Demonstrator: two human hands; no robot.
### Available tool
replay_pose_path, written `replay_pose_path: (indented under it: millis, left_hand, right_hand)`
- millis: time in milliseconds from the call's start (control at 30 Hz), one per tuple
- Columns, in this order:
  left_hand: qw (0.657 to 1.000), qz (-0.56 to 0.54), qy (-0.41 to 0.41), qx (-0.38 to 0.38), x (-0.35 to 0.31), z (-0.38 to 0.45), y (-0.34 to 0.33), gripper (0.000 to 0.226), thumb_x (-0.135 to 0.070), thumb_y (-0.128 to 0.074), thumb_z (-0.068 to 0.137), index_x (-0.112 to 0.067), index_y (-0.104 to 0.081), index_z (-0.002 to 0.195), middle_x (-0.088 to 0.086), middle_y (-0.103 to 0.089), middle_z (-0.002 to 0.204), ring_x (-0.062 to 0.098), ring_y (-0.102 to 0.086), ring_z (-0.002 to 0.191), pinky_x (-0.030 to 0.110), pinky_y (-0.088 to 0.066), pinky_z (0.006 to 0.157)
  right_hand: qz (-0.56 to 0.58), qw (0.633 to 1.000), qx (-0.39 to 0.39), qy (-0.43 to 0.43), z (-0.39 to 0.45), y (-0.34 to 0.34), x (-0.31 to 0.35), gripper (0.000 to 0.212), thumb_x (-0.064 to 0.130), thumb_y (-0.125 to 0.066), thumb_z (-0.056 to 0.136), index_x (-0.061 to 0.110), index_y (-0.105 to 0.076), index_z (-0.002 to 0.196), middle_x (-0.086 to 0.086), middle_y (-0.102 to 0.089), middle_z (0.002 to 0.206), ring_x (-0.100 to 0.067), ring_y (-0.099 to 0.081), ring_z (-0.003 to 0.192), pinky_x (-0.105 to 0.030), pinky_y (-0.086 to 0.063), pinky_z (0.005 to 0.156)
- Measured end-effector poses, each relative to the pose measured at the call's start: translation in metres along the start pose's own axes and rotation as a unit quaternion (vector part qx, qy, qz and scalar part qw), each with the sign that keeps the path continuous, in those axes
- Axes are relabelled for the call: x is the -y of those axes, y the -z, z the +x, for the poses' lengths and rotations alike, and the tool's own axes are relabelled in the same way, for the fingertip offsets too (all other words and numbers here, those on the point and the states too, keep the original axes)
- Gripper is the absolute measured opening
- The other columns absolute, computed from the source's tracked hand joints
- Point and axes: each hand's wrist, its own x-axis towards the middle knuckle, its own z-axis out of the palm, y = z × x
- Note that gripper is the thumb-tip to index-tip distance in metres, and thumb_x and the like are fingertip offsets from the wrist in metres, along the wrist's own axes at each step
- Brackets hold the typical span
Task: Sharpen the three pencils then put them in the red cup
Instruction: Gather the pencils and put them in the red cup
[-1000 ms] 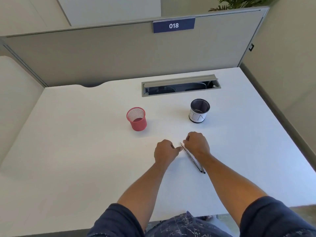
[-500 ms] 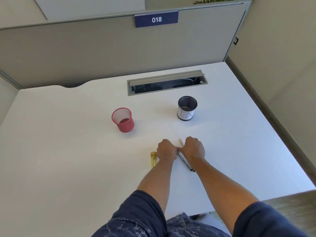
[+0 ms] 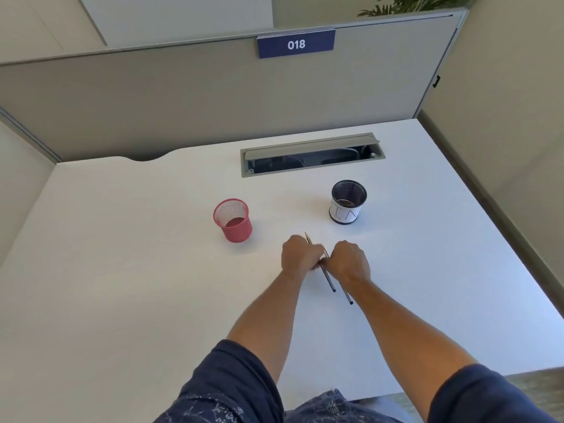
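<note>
The red mesh cup [image 3: 233,220] stands upright and empty on the white desk [image 3: 122,270]. My left hand [image 3: 300,254] and right hand [image 3: 349,261] sit knuckles up, side by side, to the right of the cup and nearer me. One dark pencil [image 3: 329,280] runs diagonally under my left hand's curled fingers, its tip poking out beyond them toward the cup. A second pencil [image 3: 348,297] sticks out toward me from under my right hand, whose fingers curl over it. No third pencil or sharpener shows.
A black mesh cup with a white paper label [image 3: 348,206] stands at the right, holding something brown. Behind the cups is an open grey cable tray [image 3: 311,154]. A grey partition closes the desk's back, and the near desk edge lies by my right elbow.
The pencils have separated: one now angles out under my left hand with its tip showing. The yellow sharpener seen beside my left hand half a second ago is out of sight.
</note>
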Motion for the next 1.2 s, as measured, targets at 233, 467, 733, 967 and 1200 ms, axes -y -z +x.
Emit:
replay_pose_path:
  millis: [233, 467, 733, 967, 1200]
  left_hand:
    - [0.966, 0.018, -0.159, -0.202, -0.029, 0.021, 0.094, 0.019, -0.023, -0.06, 0.079, -0.007, -0.061, 0.07, 0.002, -0.063, 0.063, 0.025, -0.058, 0.061, 0.031, -0.044, 0.053]
    - [0.911, -0.025, -0.199, -0.36, -0.022, 0.035, 0.179, 0.017, -0.019, -0.061, 0.09, -0.013, -0.054, 0.075, -0.002, -0.059, 0.067, 0.023, -0.053, 0.063, 0.026, -0.034, 0.054]
    - [0.928, 0.03, -0.131, -0.348, 0.024, 0.053, 0.189, 0.017, -0.022, -0.062, 0.094, -0.01, -0.064, 0.081, 0.0, -0.061, 0.072, 0.025, -0.054, 0.067, 0.028, -0.036, 0.061]
    - [0.954, 0.022, -0.081, -0.287, 0.055, 0.069, 0.182, 0.018, -0.02, -0.069, 0.083, -0.005, -0.072, 0.076, 0.015, -0.068, 0.085, 0.029, -0.058, 0.073, 0.029, -0.039, 0.062]
    - [0.961, 0.015, -0.069, -0.266, 0.058, 0.072, 0.181, 0.015, -0.017, -0.077, 0.083, -0.003, -0.078, 0.088, 0.01, -0.067, 0.086, 0.025, -0.058, 0.075, 0.025, -0.036, 0.065]
  right_hand:
    - [0.171, 0.98, -0.046, 0.094, 0.02, 0.023, 0.065, 0.02, 0.022, -0.067, 0.081, 0.015, -0.07, 0.099, 0.001, -0.07, 0.085, -0.019, -0.065, 0.083, -0.029, -0.053, 0.072]
    - [0.415, 0.896, -0.068, 0.146, 0.029, 0.046, 0.133, 0.019, 0.014, -0.067, 0.087, 0.015, -0.066, 0.106, 0.0, -0.074, 0.083, -0.014, -0.073, 0.071, -0.027, -0.061, 0.064]
    - [0.422, 0.885, -0.035, 0.194, 0.041, 0.026, 0.18, 0.018, 0.015, -0.069, 0.089, 0.011, -0.062, 0.105, -0.002, -0.076, 0.088, -0.013, -0.075, 0.076, -0.036, -0.064, 0.077]
    - [0.341, 0.92, 0.001, 0.192, 0.052, -0.008, 0.19, 0.01, 0.016, -0.071, 0.084, 0.017, -0.065, 0.092, 0.002, -0.076, 0.081, -0.016, -0.074, 0.077, -0.039, -0.062, 0.078]
    - [0.254, 0.945, 0.009, 0.205, 0.057, -0.025, 0.196, 0.011, 0.013, -0.071, 0.084, 0.011, -0.073, 0.095, 0.004, -0.071, 0.085, -0.011, -0.066, 0.08, -0.009, -0.044, 0.063]
